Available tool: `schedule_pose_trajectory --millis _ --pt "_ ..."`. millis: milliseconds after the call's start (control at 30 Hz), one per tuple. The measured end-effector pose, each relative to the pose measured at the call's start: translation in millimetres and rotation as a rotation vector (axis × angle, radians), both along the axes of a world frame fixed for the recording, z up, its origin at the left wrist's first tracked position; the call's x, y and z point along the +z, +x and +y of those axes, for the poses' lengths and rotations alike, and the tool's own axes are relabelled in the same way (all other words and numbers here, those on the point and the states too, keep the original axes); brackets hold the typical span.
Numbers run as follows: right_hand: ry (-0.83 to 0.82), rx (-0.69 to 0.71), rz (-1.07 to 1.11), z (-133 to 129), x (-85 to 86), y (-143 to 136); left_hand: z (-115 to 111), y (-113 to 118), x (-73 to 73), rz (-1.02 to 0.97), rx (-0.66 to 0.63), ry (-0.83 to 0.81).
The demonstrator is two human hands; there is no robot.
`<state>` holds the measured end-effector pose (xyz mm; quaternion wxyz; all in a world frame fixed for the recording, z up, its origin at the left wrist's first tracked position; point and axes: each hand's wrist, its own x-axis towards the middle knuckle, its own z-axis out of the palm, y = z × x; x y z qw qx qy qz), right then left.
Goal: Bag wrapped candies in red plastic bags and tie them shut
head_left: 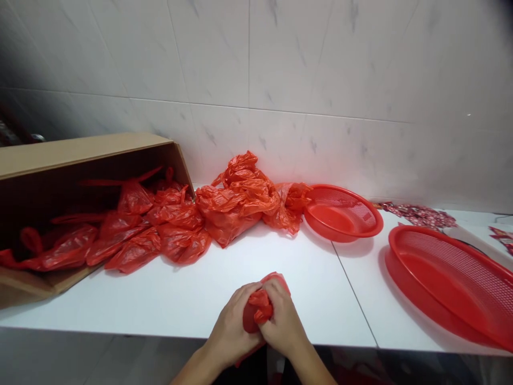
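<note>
Both my hands close around one red plastic bag (262, 307) at the front edge of the white table. My left hand (234, 321) wraps its left side. On the right, my right hand (284, 319) grips the bunched top with its fingers curled in. Part of the bag sticks out beyond my fingers; its contents are hidden. Behind it, a larger heap of red plastic bags (236, 200) rests against the tiled wall. Several filled red bags (132, 243) spill from a cardboard box (86, 152) lying on its side at the left.
A round red mesh basket (340, 235) stands right of the bag heap. Nearer, at the right edge, is a bigger red basket (425, 289). Patterned red packaging (420, 214) lies along the wall behind it. A seam crosses the white table (320, 305).
</note>
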<state>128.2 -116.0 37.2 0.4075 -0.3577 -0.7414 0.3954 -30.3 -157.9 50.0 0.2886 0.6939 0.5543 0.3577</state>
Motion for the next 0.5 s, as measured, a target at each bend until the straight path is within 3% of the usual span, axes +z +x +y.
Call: schedule_pose_trajectory --millis 233,500 --pt "-0.037 -0.103 0.039 9 -15.8 9 9 11 -7.8 0.139 -0.025 0.042" --pt "-0.007 -0.077 0.203 20 -48.7 23 17 25 -13.3 0.296 -0.003 0.11"
